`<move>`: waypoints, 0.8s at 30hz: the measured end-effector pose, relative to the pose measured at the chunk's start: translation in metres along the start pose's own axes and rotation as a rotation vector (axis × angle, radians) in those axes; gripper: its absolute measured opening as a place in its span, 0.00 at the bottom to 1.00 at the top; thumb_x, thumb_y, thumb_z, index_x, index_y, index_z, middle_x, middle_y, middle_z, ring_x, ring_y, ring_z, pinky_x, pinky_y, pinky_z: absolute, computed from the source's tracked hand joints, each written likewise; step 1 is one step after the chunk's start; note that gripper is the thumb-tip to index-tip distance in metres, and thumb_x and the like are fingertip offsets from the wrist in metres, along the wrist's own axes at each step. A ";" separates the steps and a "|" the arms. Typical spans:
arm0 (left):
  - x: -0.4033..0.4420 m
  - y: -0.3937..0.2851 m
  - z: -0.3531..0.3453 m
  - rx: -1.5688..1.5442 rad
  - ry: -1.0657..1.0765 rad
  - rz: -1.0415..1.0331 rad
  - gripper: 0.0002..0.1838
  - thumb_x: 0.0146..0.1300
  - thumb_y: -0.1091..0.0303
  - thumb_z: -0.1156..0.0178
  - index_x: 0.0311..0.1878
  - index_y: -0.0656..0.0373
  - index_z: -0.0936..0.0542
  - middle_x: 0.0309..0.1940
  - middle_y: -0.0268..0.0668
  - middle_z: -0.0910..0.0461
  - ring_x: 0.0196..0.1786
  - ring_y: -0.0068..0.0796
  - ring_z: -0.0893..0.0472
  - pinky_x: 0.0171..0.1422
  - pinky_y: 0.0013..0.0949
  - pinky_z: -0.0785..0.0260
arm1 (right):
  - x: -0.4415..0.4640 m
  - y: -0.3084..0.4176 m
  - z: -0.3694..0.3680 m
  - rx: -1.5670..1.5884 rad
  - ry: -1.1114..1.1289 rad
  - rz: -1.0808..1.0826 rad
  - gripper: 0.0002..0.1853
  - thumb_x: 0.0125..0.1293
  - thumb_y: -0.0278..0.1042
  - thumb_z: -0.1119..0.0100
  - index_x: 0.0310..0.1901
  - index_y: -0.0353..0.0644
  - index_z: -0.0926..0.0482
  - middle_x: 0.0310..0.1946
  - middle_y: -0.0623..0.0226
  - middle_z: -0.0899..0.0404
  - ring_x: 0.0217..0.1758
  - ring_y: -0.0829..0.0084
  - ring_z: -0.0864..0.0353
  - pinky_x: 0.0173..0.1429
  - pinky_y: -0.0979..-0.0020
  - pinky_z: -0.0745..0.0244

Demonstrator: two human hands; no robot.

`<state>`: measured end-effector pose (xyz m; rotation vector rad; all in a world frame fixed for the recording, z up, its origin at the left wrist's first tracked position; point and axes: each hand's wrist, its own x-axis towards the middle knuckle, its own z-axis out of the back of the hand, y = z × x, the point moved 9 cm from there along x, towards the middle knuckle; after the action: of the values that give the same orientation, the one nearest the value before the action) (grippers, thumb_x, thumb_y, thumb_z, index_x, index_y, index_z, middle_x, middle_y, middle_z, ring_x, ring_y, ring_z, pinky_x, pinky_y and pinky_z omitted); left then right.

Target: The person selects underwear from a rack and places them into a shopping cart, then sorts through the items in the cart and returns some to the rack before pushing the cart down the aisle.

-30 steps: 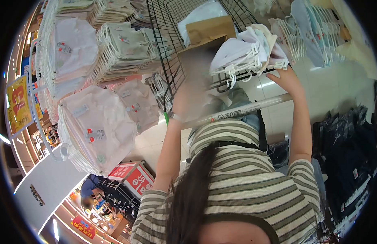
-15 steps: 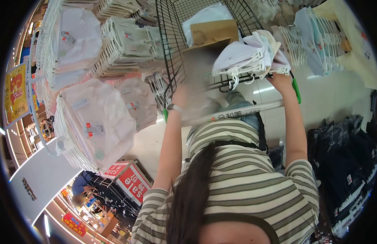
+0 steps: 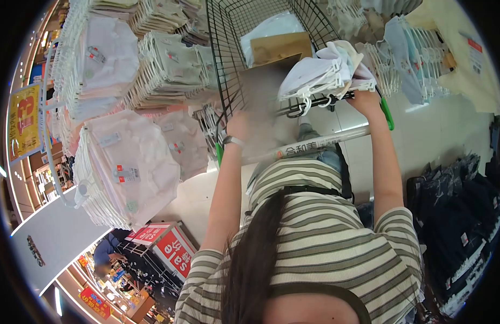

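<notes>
Gripping cart (image 3: 228, 59): right fingers (image 3: 364, 101) | hangered garments (image 3: 313, 71): just beyond them | left fingers (image 3: 238, 123): blurred, cannot tell

Looking into the shopping cart (image 3: 222, 75) dead ahead, onto a package (image 3: 280, 47) before a packet (image 3: 271, 24), with a garment bundle (image 3: 322, 67) at the near right. Flanked by hung tops (image 3: 144, 148) left, more hung clothes (image 3: 409, 59) right.

Here's the glossy pale floor (image 3: 439, 137), gleaming at three o'clock! Hanging clothes (image 3: 110, 56) crowd ten, dark stock (image 3: 457, 221) fills four. Yellow sign (image 3: 25, 123) at nine, grey panel (image 3: 66, 235) and bright light strip (image 3: 58, 300) at eight, red sale sign (image 3: 175, 251) at seven!
</notes>
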<state>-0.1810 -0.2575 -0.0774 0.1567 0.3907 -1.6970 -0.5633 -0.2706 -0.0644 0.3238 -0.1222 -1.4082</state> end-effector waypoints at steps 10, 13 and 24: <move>0.008 -0.003 0.015 -0.016 -0.041 -0.015 0.16 0.45 0.63 0.37 0.42 0.45 0.18 0.38 0.37 0.21 0.43 0.36 0.23 0.48 0.35 0.31 | 0.016 0.025 0.044 0.684 0.205 -0.010 0.32 0.45 0.51 0.33 0.51 0.42 0.25 0.51 0.58 0.25 0.57 0.58 0.30 0.61 0.65 0.38; 0.007 -0.008 0.020 -0.003 -0.031 -0.012 0.16 0.46 0.63 0.37 0.42 0.46 0.18 0.38 0.36 0.21 0.43 0.37 0.23 0.48 0.35 0.30 | 0.028 0.028 0.021 0.860 0.283 0.041 0.36 0.47 0.44 0.31 0.58 0.39 0.32 0.57 0.58 0.30 0.61 0.63 0.33 0.64 0.66 0.40; 0.001 -0.006 0.030 -0.129 -0.054 0.007 0.16 0.42 0.64 0.39 0.40 0.48 0.18 0.39 0.38 0.21 0.44 0.40 0.23 0.49 0.37 0.30 | 0.029 0.028 -0.003 1.215 0.311 -0.051 0.26 0.49 0.47 0.34 0.47 0.40 0.23 0.46 0.64 0.23 0.51 0.72 0.28 0.56 0.69 0.35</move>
<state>-0.1833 -0.2682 -0.0487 0.0178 0.4579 -1.6601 -0.5312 -0.2954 -0.0623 1.5390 -0.7188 -1.1670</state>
